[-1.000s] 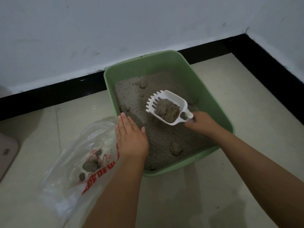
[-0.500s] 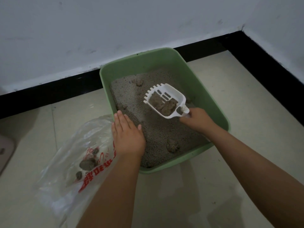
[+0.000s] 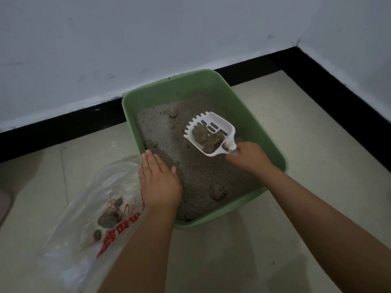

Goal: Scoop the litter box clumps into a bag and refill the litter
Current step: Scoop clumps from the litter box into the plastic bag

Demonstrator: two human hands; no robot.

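Observation:
A green litter box (image 3: 273, 144) sits on the tiled floor against the wall, filled with grey litter (image 3: 190, 172). My right hand (image 3: 249, 158) grips the handle of a white slotted scoop (image 3: 220, 125), held above the litter with two brown clumps (image 3: 208, 138) in it. More clumps lie in the litter near the front (image 3: 217, 192) and the back (image 3: 171, 112). My left hand (image 3: 158, 180) rests flat, fingers straight, on the box's left rim. A clear plastic bag with red print (image 3: 93, 210) lies on the floor to the left, holding several clumps.
A white wall with a black baseboard (image 3: 63, 125) runs behind the box and turns the corner at the right. A pale object (image 3: 4, 206) shows at the left edge. Beige floor tiles (image 3: 306, 134) surround the box.
Loose litter has sifted out of the scoop, leaving two bare clumps and open slots. The scoop has risen slightly over the box. My left hand stays on the rim.

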